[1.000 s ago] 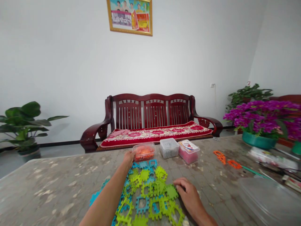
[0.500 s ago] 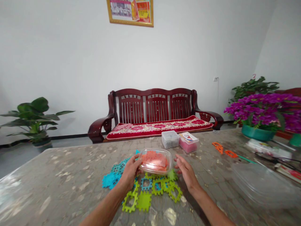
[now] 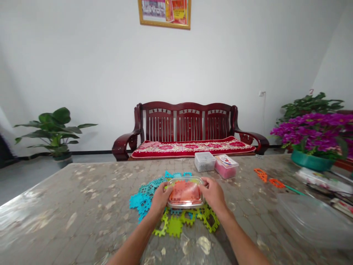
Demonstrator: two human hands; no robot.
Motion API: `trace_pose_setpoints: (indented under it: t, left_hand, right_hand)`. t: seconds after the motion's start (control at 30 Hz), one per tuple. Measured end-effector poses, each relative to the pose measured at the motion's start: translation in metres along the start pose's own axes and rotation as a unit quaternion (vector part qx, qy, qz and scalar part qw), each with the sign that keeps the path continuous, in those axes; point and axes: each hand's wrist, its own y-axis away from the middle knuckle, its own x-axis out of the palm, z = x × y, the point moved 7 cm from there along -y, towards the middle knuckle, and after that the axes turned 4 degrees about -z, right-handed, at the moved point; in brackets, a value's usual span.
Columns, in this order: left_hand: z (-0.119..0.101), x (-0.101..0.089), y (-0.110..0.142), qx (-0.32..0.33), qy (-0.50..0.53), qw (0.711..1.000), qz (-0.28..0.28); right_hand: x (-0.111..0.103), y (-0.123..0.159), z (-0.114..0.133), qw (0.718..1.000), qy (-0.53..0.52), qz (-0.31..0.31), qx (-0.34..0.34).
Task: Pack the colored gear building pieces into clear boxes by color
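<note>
A clear plastic box of orange pieces (image 3: 185,192) is held between both hands above a flat sheet of joined green and blue interlocking tiles (image 3: 176,222) on the table. My left hand (image 3: 160,199) grips the box's left end. Its right end is gripped by my right hand (image 3: 213,194). The box covers the middle of the tile sheet.
Behind the tiles stand a clear box of grey bits (image 3: 204,161) and a pink-filled box (image 3: 225,166). Orange pieces (image 3: 267,177) lie to the right, then a purple flower pot (image 3: 310,160), clutter and a clear lid (image 3: 311,219). A wooden bench (image 3: 190,130) is beyond the patterned table (image 3: 77,206).
My left hand brought the orange box from the far side of the tiles toward me. My right hand left the tiles and closed on the box's right end.
</note>
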Motion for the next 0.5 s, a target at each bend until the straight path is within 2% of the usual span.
trace_pose_setpoints:
  t: [0.13, 0.27, 0.4, 0.5]
  left_hand:
    - [0.003, 0.006, 0.0, 0.009, -0.004, 1.0, -0.01]
    - [0.006, 0.006, 0.002, 0.006, -0.011, 1.0, -0.017]
    - [0.009, 0.003, 0.001, 0.006, -0.022, 0.999, -0.022]
    - [0.009, -0.001, -0.001, 0.02, -0.033, 0.999, -0.034]
  right_hand:
    - [-0.003, 0.005, 0.021, 0.993, 0.094, -0.037, -0.068]
    - [-0.004, 0.006, 0.031, 0.99, 0.079, -0.062, -0.096]
    - [0.001, 0.002, 0.021, 0.999, -0.007, -0.029, -0.041]
    - [0.006, -0.001, 0.012, 1.0, -0.021, 0.013, 0.005]
